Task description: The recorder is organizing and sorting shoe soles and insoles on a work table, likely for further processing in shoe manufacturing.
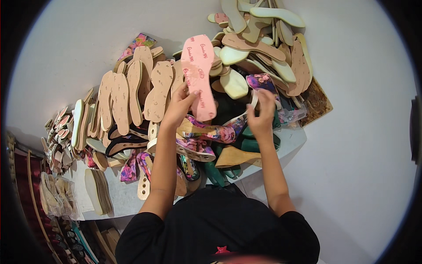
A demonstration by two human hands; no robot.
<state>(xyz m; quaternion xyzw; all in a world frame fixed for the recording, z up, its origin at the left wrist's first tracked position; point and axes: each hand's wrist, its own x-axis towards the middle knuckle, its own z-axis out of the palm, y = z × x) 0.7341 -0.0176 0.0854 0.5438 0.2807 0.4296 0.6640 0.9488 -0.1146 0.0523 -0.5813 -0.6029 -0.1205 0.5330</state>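
My left hand (180, 105) is closed on the edge of a pink shoe insole (198, 57) with printed lettering, held upright above the table. To its right, my right hand (263, 115) has bent fingers, with a narrow white strip (254, 98) at the thumb and fingertips. Whatever else those fingers may cover is hidden. Below the insole lie floral-patterned sandals or wedge pieces (226, 133). A yellowish-brown shoe last (237, 157) and dark green lasts (214, 174) lie nearest my body.
Tan insoles (119, 103) stand in a row at the left. Cream and tan soles (252, 50) are heaped at the back right, by a brown board (317, 103). A neat insole stack (97, 191) and clear-bagged items (56, 196) are at the near left of the table (118, 207).
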